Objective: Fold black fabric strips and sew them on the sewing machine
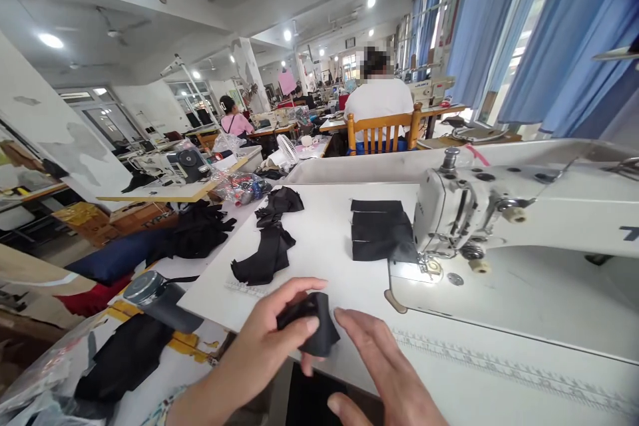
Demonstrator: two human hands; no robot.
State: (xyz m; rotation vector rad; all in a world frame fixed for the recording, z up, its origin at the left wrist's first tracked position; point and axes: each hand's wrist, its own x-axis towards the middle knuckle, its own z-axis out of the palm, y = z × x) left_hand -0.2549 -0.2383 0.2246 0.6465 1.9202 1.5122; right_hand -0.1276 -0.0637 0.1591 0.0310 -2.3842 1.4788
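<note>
My left hand [279, 326] holds a small folded piece of black fabric [324, 329] near the front edge of the white sewing table [329, 279]. Just right of that piece is my right hand [387, 366], its fingers stretched out and the thumb apart, holding nothing. Black strips [382, 229] lie side by side left of the sewing machine's needle area [430, 267]. Further left, cut black pieces [264, 253] rest in a loose pile beyond my left hand.
The white sewing machine [549, 213] fills the right side. A dark bottle [164, 299] lies at the left beside more black fabric [127, 356]. Ahead, a person in white [379, 100] sits on a wooden chair [384, 123]; another person in pink [237, 121] is farther left.
</note>
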